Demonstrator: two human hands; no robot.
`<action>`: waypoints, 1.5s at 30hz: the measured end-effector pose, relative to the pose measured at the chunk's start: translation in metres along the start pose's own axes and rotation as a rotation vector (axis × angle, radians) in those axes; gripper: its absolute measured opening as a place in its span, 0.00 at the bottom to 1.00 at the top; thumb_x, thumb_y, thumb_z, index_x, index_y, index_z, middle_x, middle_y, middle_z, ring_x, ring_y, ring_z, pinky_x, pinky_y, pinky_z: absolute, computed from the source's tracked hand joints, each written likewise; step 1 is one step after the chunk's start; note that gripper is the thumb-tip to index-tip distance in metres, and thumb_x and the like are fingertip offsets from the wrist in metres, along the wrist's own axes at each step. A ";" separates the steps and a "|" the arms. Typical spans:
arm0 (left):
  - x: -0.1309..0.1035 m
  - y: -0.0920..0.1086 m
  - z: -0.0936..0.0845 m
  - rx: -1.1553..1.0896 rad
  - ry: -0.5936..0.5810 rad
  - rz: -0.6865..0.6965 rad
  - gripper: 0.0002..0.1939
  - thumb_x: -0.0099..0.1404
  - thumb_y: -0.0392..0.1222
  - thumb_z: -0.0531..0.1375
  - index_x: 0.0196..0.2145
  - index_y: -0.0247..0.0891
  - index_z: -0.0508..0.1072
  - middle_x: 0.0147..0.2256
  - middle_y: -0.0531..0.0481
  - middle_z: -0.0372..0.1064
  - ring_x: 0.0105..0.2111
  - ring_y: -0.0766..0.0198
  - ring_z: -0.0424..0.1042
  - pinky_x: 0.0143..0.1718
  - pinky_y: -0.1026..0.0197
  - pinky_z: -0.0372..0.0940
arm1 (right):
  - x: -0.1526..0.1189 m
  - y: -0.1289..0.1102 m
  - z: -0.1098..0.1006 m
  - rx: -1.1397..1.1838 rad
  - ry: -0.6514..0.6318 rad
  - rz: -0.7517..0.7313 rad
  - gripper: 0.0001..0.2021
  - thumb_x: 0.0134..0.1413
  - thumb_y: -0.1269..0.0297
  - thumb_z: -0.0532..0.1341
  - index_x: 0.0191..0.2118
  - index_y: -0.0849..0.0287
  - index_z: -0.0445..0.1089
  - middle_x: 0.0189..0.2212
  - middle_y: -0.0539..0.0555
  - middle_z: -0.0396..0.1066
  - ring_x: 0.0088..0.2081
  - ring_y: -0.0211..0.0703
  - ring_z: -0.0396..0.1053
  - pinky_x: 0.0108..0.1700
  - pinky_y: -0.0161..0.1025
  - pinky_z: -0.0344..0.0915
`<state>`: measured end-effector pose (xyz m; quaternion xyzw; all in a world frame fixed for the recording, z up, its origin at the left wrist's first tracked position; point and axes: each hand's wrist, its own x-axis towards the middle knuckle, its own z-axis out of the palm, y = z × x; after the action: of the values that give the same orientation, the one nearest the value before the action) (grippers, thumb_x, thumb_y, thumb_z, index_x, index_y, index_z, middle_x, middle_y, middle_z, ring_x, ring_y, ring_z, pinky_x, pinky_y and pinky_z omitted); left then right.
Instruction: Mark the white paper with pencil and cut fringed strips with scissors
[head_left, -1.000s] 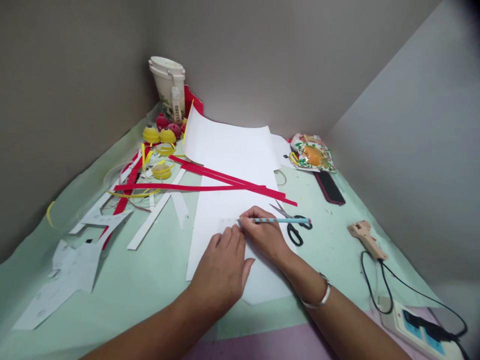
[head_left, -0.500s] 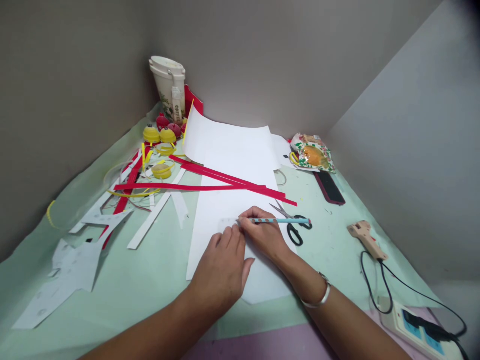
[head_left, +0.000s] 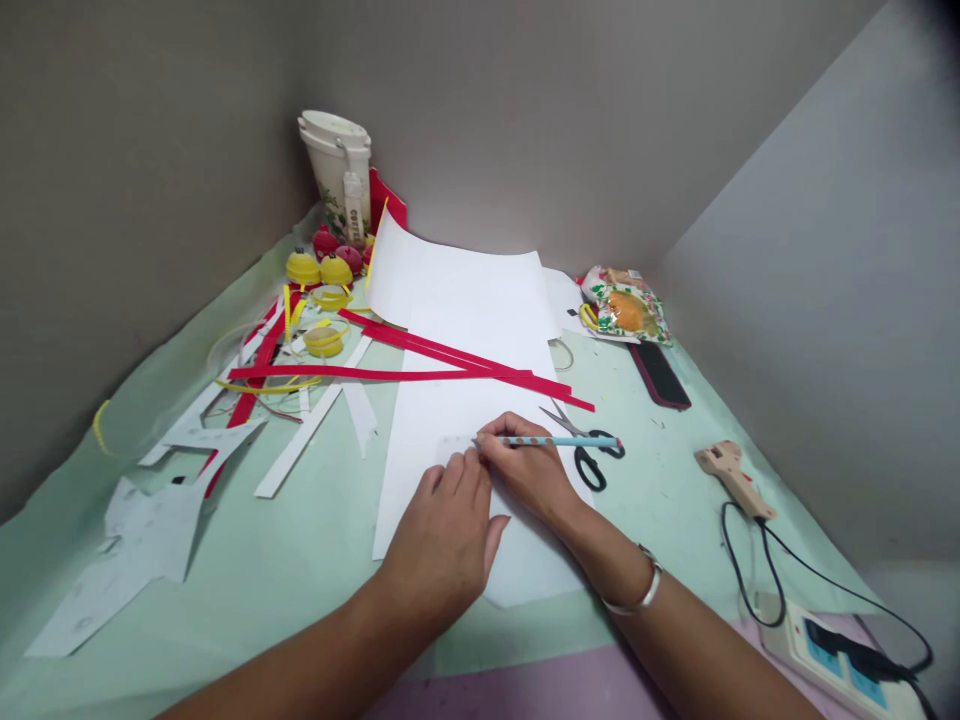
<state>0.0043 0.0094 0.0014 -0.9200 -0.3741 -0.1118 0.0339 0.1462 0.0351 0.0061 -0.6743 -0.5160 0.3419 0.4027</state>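
My right hand [head_left: 525, 465] is closed round a light blue pencil [head_left: 570, 441], its tip on the white paper [head_left: 412, 480]. Faint marks show on the paper just left of the tip. My left hand [head_left: 450, 520] lies flat on the same sheet, thumb apart, its fingertips touching near the right hand. Black-handled scissors [head_left: 591, 462] lie partly behind the pencil, beyond the right hand. Long red strips [head_left: 465, 360] cross the paper farther back.
Yellow and red pieces [head_left: 324, 340], white strips and cut paper [head_left: 142, 540] lie at left. A white cup [head_left: 337, 170] stands behind them. At right are a snack packet [head_left: 626, 308], phone [head_left: 660, 377], glue gun [head_left: 735, 480] and power strip [head_left: 832, 655].
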 end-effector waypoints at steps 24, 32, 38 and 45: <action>0.000 0.000 -0.002 -0.003 -0.019 -0.007 0.26 0.70 0.44 0.45 0.55 0.21 0.66 0.53 0.32 0.67 0.51 0.45 0.63 0.49 0.49 0.58 | 0.001 -0.004 -0.001 0.009 0.016 0.015 0.05 0.48 0.64 0.58 0.27 0.56 0.71 0.22 0.46 0.70 0.27 0.40 0.66 0.32 0.36 0.62; 0.000 0.001 -0.003 0.004 -0.022 -0.009 0.26 0.70 0.44 0.46 0.55 0.22 0.67 0.53 0.33 0.67 0.50 0.46 0.63 0.48 0.49 0.57 | 0.001 -0.001 0.000 0.012 0.005 0.013 0.05 0.48 0.64 0.58 0.28 0.56 0.71 0.22 0.46 0.70 0.27 0.40 0.66 0.32 0.36 0.62; 0.001 0.001 -0.004 0.006 -0.027 -0.001 0.25 0.70 0.44 0.45 0.55 0.23 0.67 0.53 0.33 0.67 0.50 0.46 0.63 0.48 0.49 0.57 | 0.001 -0.002 0.000 0.009 0.000 0.002 0.05 0.48 0.64 0.58 0.28 0.56 0.71 0.22 0.46 0.70 0.27 0.40 0.66 0.31 0.36 0.62; 0.002 0.001 -0.002 -0.006 -0.024 -0.002 0.26 0.70 0.44 0.45 0.55 0.22 0.67 0.53 0.32 0.67 0.50 0.46 0.63 0.48 0.49 0.57 | 0.000 -0.003 0.000 -0.006 0.010 0.000 0.06 0.48 0.64 0.58 0.27 0.56 0.71 0.22 0.46 0.70 0.27 0.40 0.66 0.31 0.36 0.61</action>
<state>0.0059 0.0099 0.0036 -0.9211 -0.3749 -0.1019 0.0264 0.1451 0.0357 0.0083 -0.6772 -0.5151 0.3370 0.4031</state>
